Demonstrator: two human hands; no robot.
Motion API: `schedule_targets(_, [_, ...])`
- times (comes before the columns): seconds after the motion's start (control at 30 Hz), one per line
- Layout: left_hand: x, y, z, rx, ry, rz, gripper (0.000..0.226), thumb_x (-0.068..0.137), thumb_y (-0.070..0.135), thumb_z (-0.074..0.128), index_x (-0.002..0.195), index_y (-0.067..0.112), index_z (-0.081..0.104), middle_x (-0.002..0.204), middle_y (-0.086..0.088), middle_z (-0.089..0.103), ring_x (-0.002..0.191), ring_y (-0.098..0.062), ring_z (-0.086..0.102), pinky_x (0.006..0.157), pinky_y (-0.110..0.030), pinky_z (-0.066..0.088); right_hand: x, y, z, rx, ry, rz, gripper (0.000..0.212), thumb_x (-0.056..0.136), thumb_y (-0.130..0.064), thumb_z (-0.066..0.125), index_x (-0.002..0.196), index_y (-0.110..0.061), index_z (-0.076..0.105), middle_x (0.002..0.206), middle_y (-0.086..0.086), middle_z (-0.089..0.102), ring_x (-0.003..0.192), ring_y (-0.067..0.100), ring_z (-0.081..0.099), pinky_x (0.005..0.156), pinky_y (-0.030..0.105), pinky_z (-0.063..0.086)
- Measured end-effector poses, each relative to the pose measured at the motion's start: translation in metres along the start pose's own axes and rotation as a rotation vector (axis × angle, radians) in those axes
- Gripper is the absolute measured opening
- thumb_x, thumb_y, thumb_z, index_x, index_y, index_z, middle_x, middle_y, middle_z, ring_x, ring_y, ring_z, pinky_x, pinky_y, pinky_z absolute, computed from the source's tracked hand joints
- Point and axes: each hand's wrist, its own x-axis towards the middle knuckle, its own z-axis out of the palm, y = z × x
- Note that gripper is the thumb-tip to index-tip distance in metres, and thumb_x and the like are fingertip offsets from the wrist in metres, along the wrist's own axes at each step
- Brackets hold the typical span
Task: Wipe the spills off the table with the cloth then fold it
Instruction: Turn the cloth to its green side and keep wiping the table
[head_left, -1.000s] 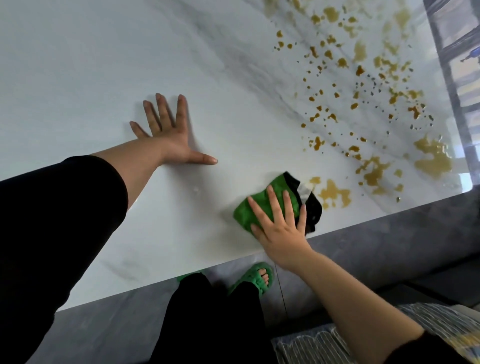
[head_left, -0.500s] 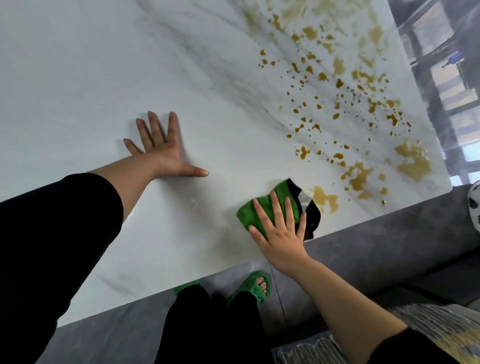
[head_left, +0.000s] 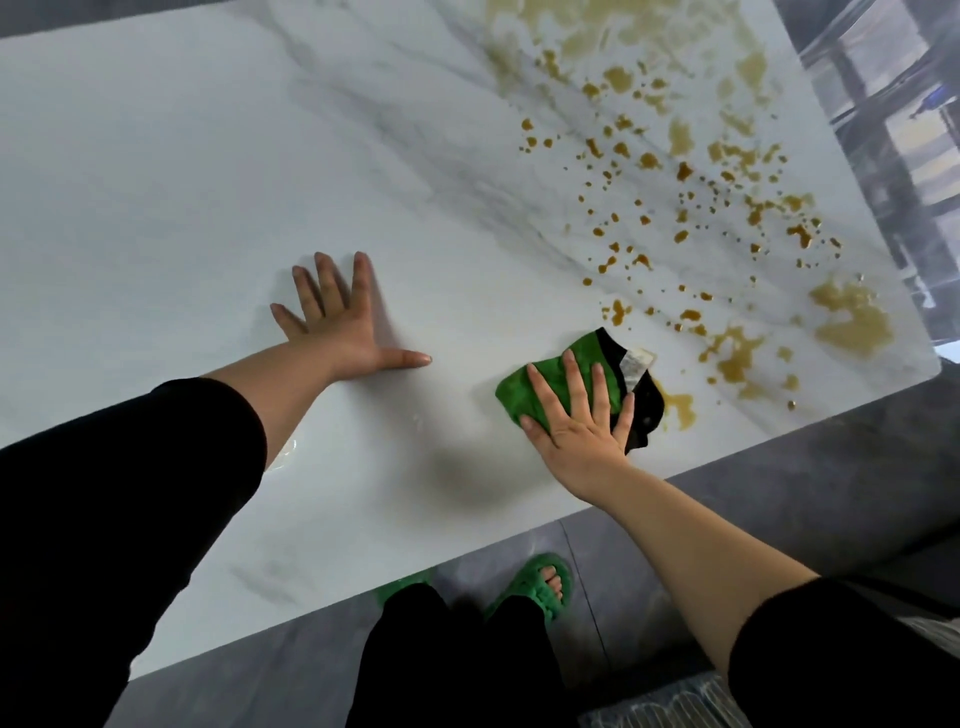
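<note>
Two hands lie flat on the white marble table (head_left: 208, 182). The left hand (head_left: 337, 322) rests on the bare top near the middle of the table, a bit back from its near edge. Its fingers are straight and spread wide, the thumb sticks out to the side, and it holds nothing. The right hand (head_left: 576, 421) presses down on the cloth (head_left: 511, 397), close to the table's near edge. Its fingers are straight and spread too, so it pushes on the cloth with a flat palm and does not grab it.

The cloth is bunched up on the table top. Most of it is bright green. The black part (head_left: 647, 410) points toward the table's right end. A small white tag (head_left: 636, 361) pokes out on that side.

Lots of brown spills (head_left: 732, 358) cover the right end of the table. Small dots and drops run from the table's far edge down to its near edge. One big puddle (head_left: 852, 322) sits by the table's near right corner. One small puddle (head_left: 680, 408) lies right beside the black part.

Below the table's near edge, two green slippers (head_left: 535, 582) stand on the gray floor (head_left: 779, 493). Black trousers (head_left: 447, 665) show above them. Both arms wear black sleeves (head_left: 119, 493), and the forearms are bare.
</note>
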Motion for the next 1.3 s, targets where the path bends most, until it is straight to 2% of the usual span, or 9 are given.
schedule_targets(0.13, [-0.017, 0.029, 0.018, -0.074, 0.099, -0.031, 0.127, 0.057, 0.095, 0.043, 0.152, 0.033, -0.014, 0.161, -0.004, -0.022, 0.144, -0.028, -0.029, 0.111, -0.061, -0.012, -0.003, -0.001, -0.003, 0.017, 0.003, -0.011, 0.055, 0.089, -0.070, 0.008, 0.128, -0.063, -0.030, 0.130, -0.026, -0.054, 0.122, 0.006, -0.049, 0.096, 0.047, -0.035])
schedule_targets(0.23, [-0.031, 0.081, 0.046, -0.187, 0.059, -0.035, 0.125, 0.063, 0.089, 0.049, 0.150, 0.034, -0.021, 0.159, -0.007, -0.027, 0.144, -0.031, -0.028, 0.111, -0.063, -0.009, -0.017, 0.003, 0.004, 0.007, 0.021, 0.002, 0.056, 0.089, -0.069, 0.007, 0.128, -0.062, -0.032, 0.137, -0.022, -0.047, 0.127, 0.009, -0.046, 0.100, 0.048, -0.034])
schedule_targets(0.4, [-0.032, 0.152, 0.072, -0.408, 0.017, -0.175, 0.143, 0.050, 0.095, 0.053, 0.145, 0.030, -0.032, 0.152, -0.012, -0.039, 0.138, -0.039, -0.037, 0.104, -0.071, -0.011, -0.056, 0.021, 0.025, 0.040, 0.054, 0.072, 0.056, 0.087, -0.071, 0.002, 0.132, -0.061, -0.028, 0.141, -0.021, -0.043, 0.133, 0.012, -0.041, 0.103, 0.049, -0.032])
schedule_targets(0.63, [-0.023, 0.157, 0.084, -0.372, 0.076, -0.228, 0.148, 0.047, 0.090, 0.061, 0.142, 0.032, -0.036, 0.150, -0.011, -0.043, 0.136, -0.039, -0.039, 0.102, -0.073, -0.013, -0.055, 0.030, 0.023, 0.066, 0.059, 0.057, 0.055, 0.091, -0.068, 0.009, 0.132, -0.062, -0.028, 0.139, -0.022, -0.045, 0.131, 0.012, -0.044, 0.102, 0.050, -0.033])
schedule_targets(0.73, [-0.023, 0.158, 0.084, -0.364, 0.063, -0.228, 0.147, 0.048, 0.089, 0.062, 0.143, 0.032, -0.034, 0.151, -0.011, -0.041, 0.137, -0.039, -0.038, 0.102, -0.073, -0.012, -0.037, 0.055, 0.006, 0.110, 0.063, 0.116, 0.055, 0.091, -0.068, 0.012, 0.129, -0.064, -0.028, 0.144, -0.020, -0.042, 0.128, 0.010, -0.046, 0.100, 0.048, -0.036])
schedule_targets(0.87, [-0.023, 0.157, 0.085, -0.359, 0.052, -0.213, 0.145, 0.051, 0.089, 0.062, 0.144, 0.031, -0.033, 0.152, -0.012, -0.040, 0.137, -0.039, -0.037, 0.102, -0.073, -0.011, 0.005, 0.099, -0.035, 0.073, 0.060, 0.189, 0.056, 0.090, -0.070, 0.011, 0.134, -0.061, -0.023, 0.152, -0.014, -0.032, 0.139, 0.018, -0.033, 0.102, 0.052, -0.027])
schedule_targets(1.07, [-0.024, 0.157, 0.085, -0.351, 0.050, -0.207, 0.145, 0.050, 0.089, 0.061, 0.144, 0.033, -0.032, 0.152, -0.010, -0.040, 0.138, -0.037, -0.037, 0.103, -0.073, -0.011, 0.053, 0.133, -0.079, 0.150, 0.075, 0.285, 0.057, 0.091, -0.070, 0.014, 0.138, -0.059, -0.017, 0.152, -0.016, -0.033, 0.140, 0.018, -0.031, 0.106, 0.054, -0.022])
schedule_targets(1.2, [-0.024, 0.158, 0.084, -0.346, 0.044, -0.217, 0.145, 0.050, 0.090, 0.061, 0.144, 0.032, -0.033, 0.152, -0.011, -0.040, 0.138, -0.038, -0.037, 0.103, -0.073, -0.010, 0.020, 0.125, -0.053, 0.109, 0.084, 0.223, 0.056, 0.090, -0.069, 0.010, 0.132, -0.061, -0.026, 0.150, -0.017, -0.035, 0.138, 0.016, -0.034, 0.102, 0.051, -0.027])
schedule_targets(1.3, [-0.025, 0.159, 0.082, -0.343, 0.028, -0.226, 0.145, 0.049, 0.090, 0.061, 0.142, 0.033, -0.035, 0.151, -0.010, -0.041, 0.137, -0.037, -0.038, 0.103, -0.073, -0.011, -0.022, 0.115, -0.021, 0.082, 0.047, 0.116, 0.056, 0.089, -0.071, 0.010, 0.127, -0.065, -0.031, 0.140, -0.024, -0.047, 0.127, 0.009, -0.048, 0.097, 0.046, -0.037])
